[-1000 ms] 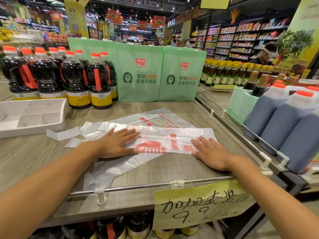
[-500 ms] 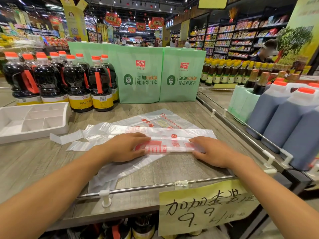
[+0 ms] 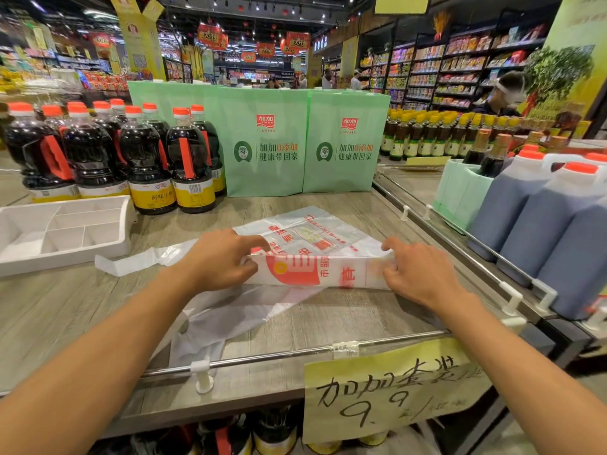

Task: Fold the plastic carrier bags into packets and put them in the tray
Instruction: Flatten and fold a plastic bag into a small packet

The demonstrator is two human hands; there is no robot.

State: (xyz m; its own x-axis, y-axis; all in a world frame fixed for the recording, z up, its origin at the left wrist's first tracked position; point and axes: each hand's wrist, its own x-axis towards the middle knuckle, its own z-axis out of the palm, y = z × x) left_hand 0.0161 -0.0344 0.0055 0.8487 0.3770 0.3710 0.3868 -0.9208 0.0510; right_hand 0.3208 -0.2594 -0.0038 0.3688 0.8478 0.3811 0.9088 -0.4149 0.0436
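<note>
Two hands: left hand (image 3: 223,261) and right hand (image 3: 417,274) each pinch the near long edge of the carrier bag (image 3: 315,272), thumb in front and fingers curled over the top.
Change over the last second: both palms then lay flat on the bag with fingers spread. Half a second ago the fingers had curled at the near edge. That edge is now raised off the shelf top (image 3: 65,307), and the strip stands tilted up with its red print facing the camera.
Task item position: the carrier bag is folded to a long strip in mid-shelf, spanning the gap between the hands. Its handle end trails left and ends just beside the tray.
Price card (image 3: 387,389): yellow and handwritten, hanging at the shelf's front edge below the right forearm.
Rail (image 3: 295,353): metal bar on white clips along the front edge, nearer than the hands.
Second bag (image 3: 315,231): lies diagonally under the strip. The printed part shows beyond it and the clear part reaches toward the rail.
Tray (image 3: 33,257): white and divided, at the shelf's left, well apart from both hands.
Soy bottles (image 3: 147,159): dark with orange caps, standing close behind the tray.
Green paper bags (image 3: 266,142): upright across the back of the shelf.
Jugs (image 3: 525,208): on the adjoining shelf to the right.
</note>
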